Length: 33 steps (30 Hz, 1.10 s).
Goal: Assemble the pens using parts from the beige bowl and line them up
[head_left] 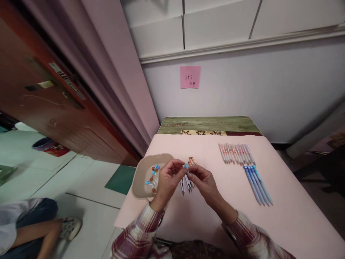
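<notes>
My left hand (pixel 170 178) and my right hand (pixel 205 181) meet above the table, fingertips closed on a small light-blue plastic pen part (pixel 185 166). Its exact shape is partly hidden by the fingers. Beneath and between the hands lie several slim pen pieces with dark tips (pixel 188 185), partly covered. Orange-brown ended pen pieces (pixel 192 160) show just beyond the fingertips. Left of my left hand, a beige plastic basin (pixel 138 180) holds small blue, brown and whitish parts.
On the right, a row of clear pens with reddish markings (pixel 236 154) lies above several blue pens (pixel 257 185). Pink covering (pixel 210 219) spreads over the table against the wall. A wooden door (pixel 67 108) and a seated person's leg (pixel 37 233) are at left.
</notes>
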Each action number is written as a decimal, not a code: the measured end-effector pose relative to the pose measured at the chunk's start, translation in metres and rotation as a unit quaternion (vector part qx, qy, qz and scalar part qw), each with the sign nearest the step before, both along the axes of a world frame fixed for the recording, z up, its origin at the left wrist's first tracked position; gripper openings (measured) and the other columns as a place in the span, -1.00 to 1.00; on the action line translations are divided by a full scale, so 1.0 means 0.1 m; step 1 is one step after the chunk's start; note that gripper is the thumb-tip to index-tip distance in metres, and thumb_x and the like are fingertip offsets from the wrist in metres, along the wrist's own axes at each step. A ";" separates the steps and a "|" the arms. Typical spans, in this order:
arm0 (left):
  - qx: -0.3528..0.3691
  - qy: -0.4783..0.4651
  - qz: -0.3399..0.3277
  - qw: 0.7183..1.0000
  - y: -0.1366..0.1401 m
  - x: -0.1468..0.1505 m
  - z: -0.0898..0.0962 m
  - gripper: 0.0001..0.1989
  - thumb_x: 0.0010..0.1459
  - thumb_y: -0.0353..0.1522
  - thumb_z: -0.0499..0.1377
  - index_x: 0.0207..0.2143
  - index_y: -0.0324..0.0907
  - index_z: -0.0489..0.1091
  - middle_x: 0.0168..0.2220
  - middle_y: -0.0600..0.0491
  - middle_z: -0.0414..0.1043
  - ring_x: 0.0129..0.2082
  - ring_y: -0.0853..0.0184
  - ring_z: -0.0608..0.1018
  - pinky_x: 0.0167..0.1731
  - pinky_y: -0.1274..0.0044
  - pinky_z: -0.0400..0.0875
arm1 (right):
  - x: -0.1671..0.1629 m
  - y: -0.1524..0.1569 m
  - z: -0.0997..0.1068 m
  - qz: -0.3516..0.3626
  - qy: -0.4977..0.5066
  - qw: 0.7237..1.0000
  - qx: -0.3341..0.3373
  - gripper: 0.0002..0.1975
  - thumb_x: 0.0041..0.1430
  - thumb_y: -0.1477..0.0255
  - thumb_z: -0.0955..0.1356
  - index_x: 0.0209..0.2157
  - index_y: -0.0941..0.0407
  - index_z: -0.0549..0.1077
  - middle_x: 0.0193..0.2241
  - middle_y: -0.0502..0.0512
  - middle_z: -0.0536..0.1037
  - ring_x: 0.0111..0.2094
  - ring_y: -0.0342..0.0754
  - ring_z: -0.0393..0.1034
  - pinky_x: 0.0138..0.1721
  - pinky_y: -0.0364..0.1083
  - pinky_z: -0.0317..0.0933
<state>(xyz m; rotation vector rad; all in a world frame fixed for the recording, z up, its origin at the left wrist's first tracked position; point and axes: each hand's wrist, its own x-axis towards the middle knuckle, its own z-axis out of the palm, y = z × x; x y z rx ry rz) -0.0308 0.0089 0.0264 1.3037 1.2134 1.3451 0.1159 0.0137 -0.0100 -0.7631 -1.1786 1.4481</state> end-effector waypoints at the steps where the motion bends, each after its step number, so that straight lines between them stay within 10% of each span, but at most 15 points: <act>1: 0.000 -0.001 0.002 1.000 0.00 0.00 -0.02 -0.75 0.00 -0.30 0.33 -0.24 -0.16 0.45 -0.41 0.07 0.43 -0.39 0.37 0.45 -0.36 0.57 0.35 | 0.00 0.00 0.00 -0.002 0.000 1.000 -0.001 -0.83 0.11 0.29 0.43 -0.27 0.06 0.55 -0.32 0.06 0.56 -0.26 -0.02 0.41 -0.18 -0.06 0.26; 11: -0.054 -0.095 0.045 0.993 0.03 -0.02 -0.09 -0.75 -0.02 -0.27 0.33 -0.29 -0.19 0.46 -0.23 -0.06 0.56 -0.21 0.25 0.57 -0.13 0.42 0.42 | 0.12 0.08 -0.06 -0.035 0.002 0.998 -0.061 -0.64 0.02 0.20 0.46 -0.16 0.07 0.53 -0.20 0.13 0.59 -0.14 0.05 0.45 -0.05 0.04 0.28; 22: -0.054 -0.148 0.190 0.969 0.04 -0.55 -0.11 -0.64 -0.01 -0.20 0.32 -0.21 -0.21 0.39 -0.27 -0.04 0.59 -0.31 0.30 0.61 -0.31 0.52 0.47 | 0.49 0.20 -0.61 -0.145 -0.094 0.973 -0.155 -0.60 -0.13 0.09 0.48 -0.39 0.14 0.55 -0.51 0.08 0.54 -0.45 -0.04 0.37 -0.39 -0.07 0.23; 33: -0.096 -0.118 0.060 0.987 -0.11 -0.05 -0.33 -0.74 -0.02 -0.25 0.33 -0.30 -0.18 0.44 -0.27 -0.02 0.58 -0.26 0.30 0.58 -0.17 0.49 0.43 | -0.12 -0.05 -0.20 -0.032 -0.106 0.994 -0.007 -0.76 0.02 0.25 0.46 -0.27 0.06 0.54 -0.36 0.07 0.59 -0.33 0.00 0.45 -0.24 -0.03 0.32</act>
